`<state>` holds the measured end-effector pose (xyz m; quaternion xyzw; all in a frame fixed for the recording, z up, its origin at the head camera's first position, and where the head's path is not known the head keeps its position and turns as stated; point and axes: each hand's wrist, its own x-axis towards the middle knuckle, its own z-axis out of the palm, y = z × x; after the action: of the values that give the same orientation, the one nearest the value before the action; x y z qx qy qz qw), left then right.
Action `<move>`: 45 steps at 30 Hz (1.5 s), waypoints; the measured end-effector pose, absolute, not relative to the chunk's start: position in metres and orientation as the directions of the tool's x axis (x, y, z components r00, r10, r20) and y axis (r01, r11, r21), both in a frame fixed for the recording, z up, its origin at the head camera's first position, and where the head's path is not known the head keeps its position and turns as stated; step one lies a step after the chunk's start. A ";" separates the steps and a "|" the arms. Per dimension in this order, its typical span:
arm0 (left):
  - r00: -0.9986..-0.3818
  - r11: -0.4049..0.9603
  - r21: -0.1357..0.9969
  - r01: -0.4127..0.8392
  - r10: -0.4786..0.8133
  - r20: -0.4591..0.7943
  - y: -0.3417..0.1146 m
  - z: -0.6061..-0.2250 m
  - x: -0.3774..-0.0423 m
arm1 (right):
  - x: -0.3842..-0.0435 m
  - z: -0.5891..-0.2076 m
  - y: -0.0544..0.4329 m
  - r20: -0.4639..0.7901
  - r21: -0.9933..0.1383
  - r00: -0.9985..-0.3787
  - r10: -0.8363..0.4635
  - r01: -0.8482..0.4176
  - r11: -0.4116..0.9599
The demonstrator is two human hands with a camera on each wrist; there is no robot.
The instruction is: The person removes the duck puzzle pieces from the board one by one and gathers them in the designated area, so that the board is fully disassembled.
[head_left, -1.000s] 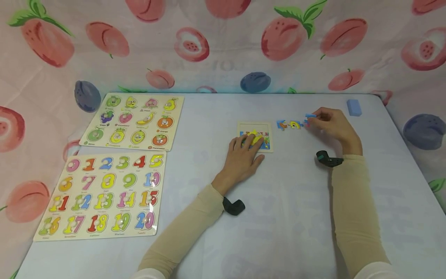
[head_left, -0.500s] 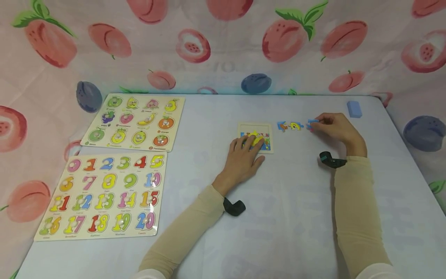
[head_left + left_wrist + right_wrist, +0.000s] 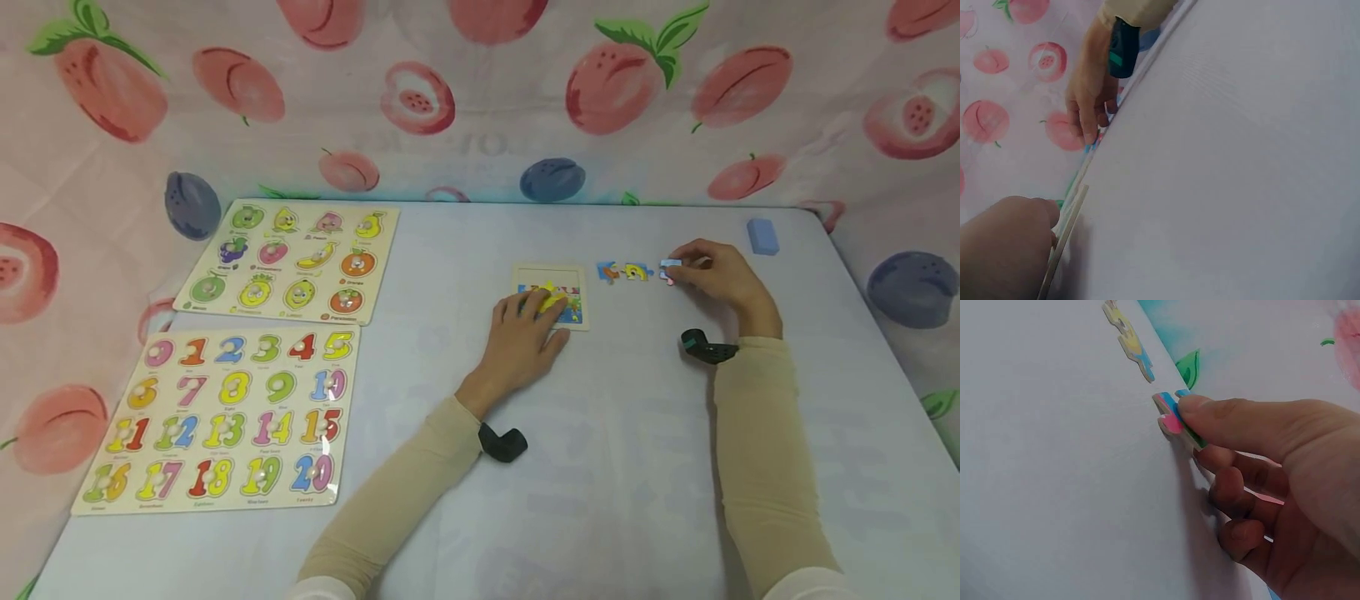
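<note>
My right hand point(image 3: 720, 271) pinches a blue-and-pink jigsaw piece point(image 3: 1174, 415) between thumb and fingers, just above the table. To its left lie two more jigsaw pieces, a blue-and-orange one point(image 3: 608, 271) and a yellow-and-blue one point(image 3: 637, 272). My left hand point(image 3: 522, 337) rests with fingers spread on a small framed jigsaw puzzle point(image 3: 550, 268), covering much of its picture. The top strip of that frame shows bare wood, and pieces with a yellow shape fill the lower part. In the left wrist view, the frame is seen edge-on beside the hand.
A fruit peg board point(image 3: 288, 250) and a number peg board point(image 3: 225, 408) lie on the left of the table. A light blue block point(image 3: 762, 235) sits at the far right. Peach-printed cloth point(image 3: 480, 100) rises behind the table's back edge.
My right hand has lowered the jigsaw piece slightly and turned it, still beside the two loose pieces. The left hand stays on the framed puzzle.
</note>
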<state>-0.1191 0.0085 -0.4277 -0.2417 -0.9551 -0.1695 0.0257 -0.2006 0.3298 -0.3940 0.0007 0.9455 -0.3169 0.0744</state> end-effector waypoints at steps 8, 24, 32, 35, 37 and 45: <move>-0.889 0.750 0.483 0.452 0.422 0.177 0.000 -0.423 -0.132 | -0.199 -0.394 0.328 -0.144 -0.591 -0.989 -0.031 0.061 0.804; -0.895 0.757 0.529 0.383 0.447 0.008 -0.047 -0.420 -0.179 | -0.201 -0.388 0.309 -0.092 -0.606 -0.994 -0.057 0.010 0.795; -0.900 0.779 0.488 0.393 0.436 0.029 -0.048 -0.420 -0.180 | -0.212 -0.387 0.270 -0.006 -0.673 -0.971 -0.239 -0.173 0.719; -0.903 0.780 0.493 0.386 0.429 0.030 -0.049 -0.420 -0.178 | -0.212 -0.387 0.250 0.001 -0.693 -0.949 -0.316 -0.228 0.684; -0.904 0.777 0.501 0.382 0.426 0.031 -0.049 -0.420 -0.177 | -0.211 -0.388 0.239 0.006 -0.701 -0.932 -0.362 -0.262 0.663; -0.905 0.770 0.507 0.387 0.423 0.048 -0.047 -0.420 -0.175 | -0.207 -0.394 0.214 0.019 -0.715 -0.879 -0.477 -0.346 0.608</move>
<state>-0.1752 -0.0467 -0.4197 -0.2152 -0.9402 -0.2618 -0.0342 -0.2066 0.2143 -0.3936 -0.2304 0.8924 -0.3782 0.0868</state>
